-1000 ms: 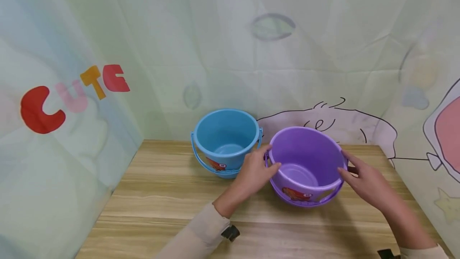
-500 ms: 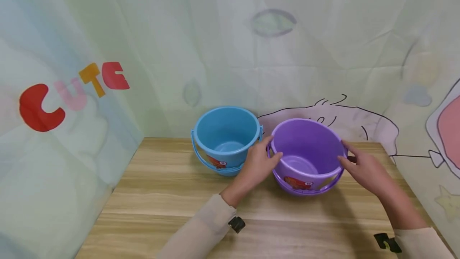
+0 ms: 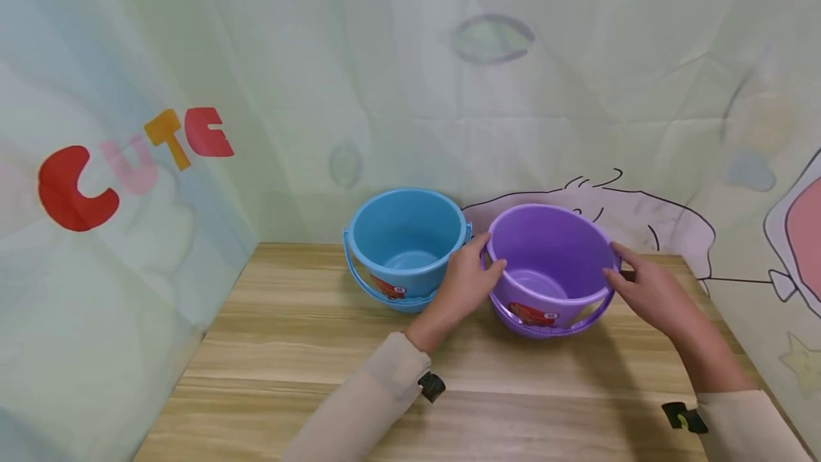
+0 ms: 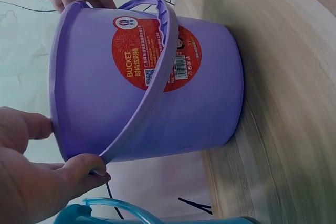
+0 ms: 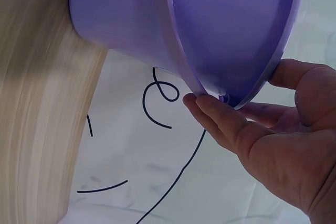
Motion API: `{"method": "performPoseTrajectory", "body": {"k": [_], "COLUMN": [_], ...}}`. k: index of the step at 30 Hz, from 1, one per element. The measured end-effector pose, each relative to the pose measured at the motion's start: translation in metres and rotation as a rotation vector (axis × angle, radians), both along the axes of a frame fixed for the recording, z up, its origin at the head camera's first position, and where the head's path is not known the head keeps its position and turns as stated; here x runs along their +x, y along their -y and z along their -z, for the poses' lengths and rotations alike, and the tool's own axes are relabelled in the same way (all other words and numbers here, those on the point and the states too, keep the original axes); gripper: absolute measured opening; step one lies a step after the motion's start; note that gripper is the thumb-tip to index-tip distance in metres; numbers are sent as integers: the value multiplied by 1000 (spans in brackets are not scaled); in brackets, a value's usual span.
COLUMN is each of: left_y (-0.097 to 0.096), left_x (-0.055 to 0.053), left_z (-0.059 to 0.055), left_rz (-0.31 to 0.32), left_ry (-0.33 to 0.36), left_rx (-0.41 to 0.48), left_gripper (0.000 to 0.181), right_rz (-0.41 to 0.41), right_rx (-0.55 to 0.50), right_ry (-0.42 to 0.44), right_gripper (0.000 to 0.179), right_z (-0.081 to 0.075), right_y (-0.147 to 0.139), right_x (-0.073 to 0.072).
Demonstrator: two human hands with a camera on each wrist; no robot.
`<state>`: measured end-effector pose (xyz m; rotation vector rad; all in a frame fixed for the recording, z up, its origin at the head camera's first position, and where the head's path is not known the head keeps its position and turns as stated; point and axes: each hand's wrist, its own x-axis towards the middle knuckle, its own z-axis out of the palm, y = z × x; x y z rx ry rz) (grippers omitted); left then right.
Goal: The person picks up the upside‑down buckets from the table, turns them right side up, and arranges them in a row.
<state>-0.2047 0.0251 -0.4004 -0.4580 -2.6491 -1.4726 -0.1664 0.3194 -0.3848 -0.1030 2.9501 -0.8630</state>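
A purple bucket (image 3: 545, 284) stands upright near the back of the wooden table, its handle hanging down at the front over a red label (image 4: 137, 56). My left hand (image 3: 465, 276) grips the left side of its rim, thumb at the rim and fingers outside, by the handle's joint. On the opposite side, my right hand (image 3: 651, 294) pinches the rim between thumb and fingers, as the right wrist view (image 5: 283, 140) also shows. Just left of the purple bucket is a blue bucket (image 3: 410, 234) with a similar label, nothing visible inside; my left hand partly covers its right side.
The wooden table (image 3: 288, 348) ends at a back edge against a printed curtain (image 3: 308, 127). The curtain's side panels flank the table left and right. Small black devices (image 3: 431, 386) are strapped at both wrists.
The purple bucket has slid back towards the curtain, more level with the blue bucket, both hands moving along with it. The blue bucket has stayed in place; the view has shifted slightly.
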Motion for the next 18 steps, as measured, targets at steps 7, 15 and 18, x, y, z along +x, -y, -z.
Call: {"method": "performPoseTrajectory", "body": {"k": [7, 15, 18], "left_y": [-5, -10, -11], "left_x": [-8, -15, -18], "left_z": [1, 3, 2], "left_rz": [-16, -35, -33], "left_ry": [-29, -29, -30], "left_rx": [9, 22, 19], "left_gripper": [56, 55, 55], "right_rz": [6, 13, 19], "right_rx": [-32, -36, -33], "right_ry": [3, 3, 1], "right_gripper": [71, 71, 71], "right_z": [-1, -1, -1], "right_y": [-1, -1, -1], "right_x": [-6, -14, -17]}}
